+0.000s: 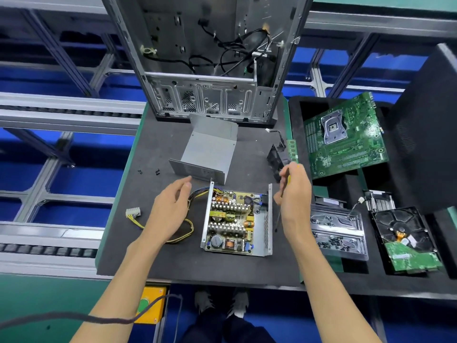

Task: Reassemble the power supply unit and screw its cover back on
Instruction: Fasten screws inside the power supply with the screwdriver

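Power supply unit [238, 220] is lying open on the dark bench [173, 263], circuit board facing up, wire bundle [183, 233] trailing off its left side to a white connector [133, 213]. Cover [206, 151] — a bent grey metal shell — is sitting just behind the unit, apart from it. Left hand [168, 214] is hovering over the wires, grip relaxed and spread, holding nothing. Right hand [295, 199] is gripping a screwdriver [280, 209] beside the unit's right wall, shaft pointing down. Loose screws [157, 172] are lying left of the cover.
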The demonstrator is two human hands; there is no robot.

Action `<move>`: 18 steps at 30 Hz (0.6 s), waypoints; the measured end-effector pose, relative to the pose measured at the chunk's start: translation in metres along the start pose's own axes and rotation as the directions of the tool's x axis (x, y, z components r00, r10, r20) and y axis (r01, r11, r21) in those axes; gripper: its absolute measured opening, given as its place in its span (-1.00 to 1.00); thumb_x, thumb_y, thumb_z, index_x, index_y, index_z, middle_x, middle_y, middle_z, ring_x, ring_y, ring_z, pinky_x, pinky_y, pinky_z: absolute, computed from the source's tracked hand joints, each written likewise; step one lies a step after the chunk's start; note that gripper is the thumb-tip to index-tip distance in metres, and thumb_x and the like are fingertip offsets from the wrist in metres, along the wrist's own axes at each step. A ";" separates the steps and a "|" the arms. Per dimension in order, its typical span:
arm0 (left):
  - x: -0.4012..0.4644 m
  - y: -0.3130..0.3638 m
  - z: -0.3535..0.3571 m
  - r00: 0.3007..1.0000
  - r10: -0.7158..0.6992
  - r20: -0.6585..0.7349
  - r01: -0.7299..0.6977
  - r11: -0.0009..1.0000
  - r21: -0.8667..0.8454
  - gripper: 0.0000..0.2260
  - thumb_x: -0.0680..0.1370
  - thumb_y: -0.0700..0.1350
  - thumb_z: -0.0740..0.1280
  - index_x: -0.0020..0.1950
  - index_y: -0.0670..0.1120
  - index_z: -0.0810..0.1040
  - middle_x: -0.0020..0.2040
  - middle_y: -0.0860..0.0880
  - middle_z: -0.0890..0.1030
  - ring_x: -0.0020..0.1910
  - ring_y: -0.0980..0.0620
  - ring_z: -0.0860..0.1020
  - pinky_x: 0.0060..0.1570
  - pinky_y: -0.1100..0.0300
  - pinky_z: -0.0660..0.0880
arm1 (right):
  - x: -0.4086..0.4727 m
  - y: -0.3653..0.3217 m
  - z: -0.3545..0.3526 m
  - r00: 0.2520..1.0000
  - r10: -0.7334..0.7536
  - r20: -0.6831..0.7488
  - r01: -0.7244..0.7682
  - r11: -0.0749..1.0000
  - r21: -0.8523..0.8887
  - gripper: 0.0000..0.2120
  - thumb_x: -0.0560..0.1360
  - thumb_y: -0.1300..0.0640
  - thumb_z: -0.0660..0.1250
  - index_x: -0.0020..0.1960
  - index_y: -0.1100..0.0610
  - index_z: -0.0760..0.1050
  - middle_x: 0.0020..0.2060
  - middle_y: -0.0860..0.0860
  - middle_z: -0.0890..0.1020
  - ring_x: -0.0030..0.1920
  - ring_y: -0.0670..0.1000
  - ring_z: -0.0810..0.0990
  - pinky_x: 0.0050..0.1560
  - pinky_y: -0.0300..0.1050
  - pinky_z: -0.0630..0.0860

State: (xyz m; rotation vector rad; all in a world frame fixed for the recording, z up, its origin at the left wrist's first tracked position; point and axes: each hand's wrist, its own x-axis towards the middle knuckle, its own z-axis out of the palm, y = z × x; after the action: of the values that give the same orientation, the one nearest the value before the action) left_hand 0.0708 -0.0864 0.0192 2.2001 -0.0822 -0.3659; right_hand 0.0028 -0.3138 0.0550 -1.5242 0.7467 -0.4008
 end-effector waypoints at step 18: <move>-0.003 0.052 -0.044 0.979 0.202 0.022 -0.190 0.946 -0.262 -0.82 0.61 -0.26 0.35 0.07 0.00 0.67 -0.16 0.06 0.69 -0.12 0.00 0.63 -0.06 0.21 0.57 | -0.002 -0.037 0.093 0.949 -0.101 0.300 0.029 0.972 0.235 -0.62 0.63 0.12 0.08 -0.13 -0.04 0.65 -0.13 -0.14 0.63 -0.08 -0.15 0.56 0.01 -0.33 0.47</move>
State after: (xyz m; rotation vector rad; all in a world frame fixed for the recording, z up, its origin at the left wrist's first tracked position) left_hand 0.0847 -0.0839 0.0860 1.9054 -0.2642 -0.3001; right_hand 0.0704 -0.2449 0.0811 -1.3550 0.3892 -0.2758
